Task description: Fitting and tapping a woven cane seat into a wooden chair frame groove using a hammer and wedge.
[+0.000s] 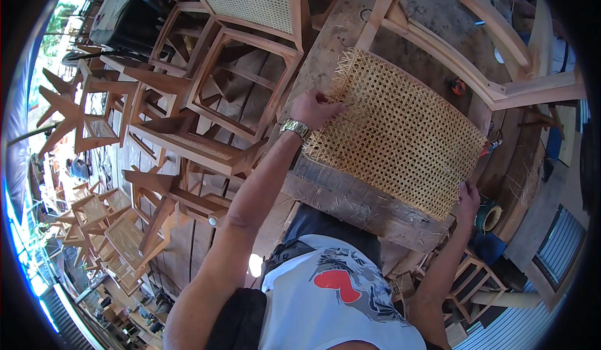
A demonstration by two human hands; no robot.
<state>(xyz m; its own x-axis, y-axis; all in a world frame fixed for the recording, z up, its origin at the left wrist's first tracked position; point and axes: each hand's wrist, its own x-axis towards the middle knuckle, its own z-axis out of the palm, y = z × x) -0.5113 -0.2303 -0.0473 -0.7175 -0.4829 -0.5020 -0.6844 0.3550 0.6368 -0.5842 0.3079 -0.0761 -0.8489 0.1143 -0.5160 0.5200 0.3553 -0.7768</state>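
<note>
A sheet of woven cane webbing (400, 137) with open holes lies in front of me, its left edge frayed into loose strand ends. Thumb and fingers of my left hand (311, 109) are closed on that frayed edge; a metal watch is on the wrist. At the sheet's near right corner, my right hand (467, 202) grips the edge between thumb and fingers. Along the far edge of the sheet runs a wooden chair frame (438, 46), standing on the worn wooden workbench (357, 193). The sheet hides whatever lies directly beneath it.
Several wooden chair frames (244, 87) crowd the left side, one with a cane back (247, 5). A small orange and black object (457, 86) sits beyond the sheet. Cane scraps litter the bench. A green roll-shaped item (488, 215) is beyond my right hand.
</note>
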